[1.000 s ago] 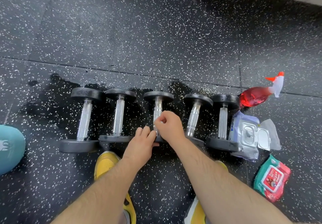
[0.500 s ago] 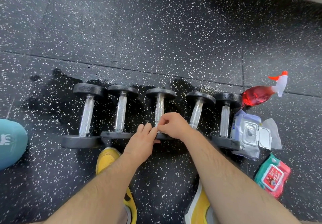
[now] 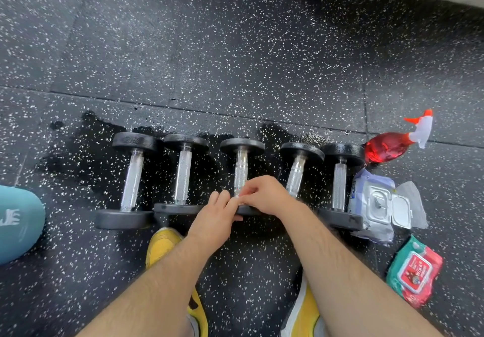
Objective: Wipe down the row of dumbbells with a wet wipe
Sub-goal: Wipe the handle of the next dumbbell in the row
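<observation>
so the right hand [image 3: 264, 195] has fingers curled, pinching the near end of the middle dumbbell [image 3: 241, 171] handle — left hand [image 3: 217, 216] touches it, fingers pressed together

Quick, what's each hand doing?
Left hand: open, fingers straight, at the middle dumbbell.
Right hand: closed round its handle.

Bright daylight; wide-angle edge blur
</observation>
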Tool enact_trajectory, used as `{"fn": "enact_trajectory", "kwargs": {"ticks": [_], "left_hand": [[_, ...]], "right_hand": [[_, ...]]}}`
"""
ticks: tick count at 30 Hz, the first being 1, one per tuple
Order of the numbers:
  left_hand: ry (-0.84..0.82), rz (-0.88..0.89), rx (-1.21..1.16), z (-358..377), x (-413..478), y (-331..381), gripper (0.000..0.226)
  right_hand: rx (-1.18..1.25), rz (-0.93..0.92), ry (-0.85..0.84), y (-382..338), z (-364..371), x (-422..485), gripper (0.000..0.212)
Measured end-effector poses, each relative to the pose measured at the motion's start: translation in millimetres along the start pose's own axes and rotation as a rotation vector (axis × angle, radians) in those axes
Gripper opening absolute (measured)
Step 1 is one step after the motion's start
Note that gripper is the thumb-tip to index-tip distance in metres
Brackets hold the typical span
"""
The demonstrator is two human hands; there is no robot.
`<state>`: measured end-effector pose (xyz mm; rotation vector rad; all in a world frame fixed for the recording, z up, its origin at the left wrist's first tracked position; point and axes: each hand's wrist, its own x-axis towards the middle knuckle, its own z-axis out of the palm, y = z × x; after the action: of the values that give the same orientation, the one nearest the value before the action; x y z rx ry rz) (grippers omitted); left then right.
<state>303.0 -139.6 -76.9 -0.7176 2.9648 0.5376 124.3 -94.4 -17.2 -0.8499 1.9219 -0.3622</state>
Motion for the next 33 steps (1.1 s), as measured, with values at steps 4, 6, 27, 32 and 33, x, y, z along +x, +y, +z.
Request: {"fn": "enact_trajectory", "kwargs": {"ticks": [4,6,27,32,33], "left_hand": [[-0.007,-0.015,-0.004,1.0,0.2,-0.7,0.033],[-0.005,-0.023,-0.021,1.4,0.1,-2.1,0.034],[-0.031,-0.032,-0.048,-2.3,1.1,0.5,0.04],[-0.051,0.0,-0.059,-7.4,1.8,0.3,0.039],[-0.065,0.012,-0.067,-9.1,1.9,-0.4,0.039]], "right_hand": [[-0.089,-0.022,-0.011,-11.1,3.4,1.1,0.007],[-0.112,-0.021,-0.019,-14.8,4.8,1.0,0.008],[0.056,-0.057,0.258,-5.7,17.7,13.9,0.009],[0.19,0.01,0.516,-15.4,23.3,42.9,0.014],[0.258,0.054,0.559,-16.2,22.7,47.4,0.015]]}}
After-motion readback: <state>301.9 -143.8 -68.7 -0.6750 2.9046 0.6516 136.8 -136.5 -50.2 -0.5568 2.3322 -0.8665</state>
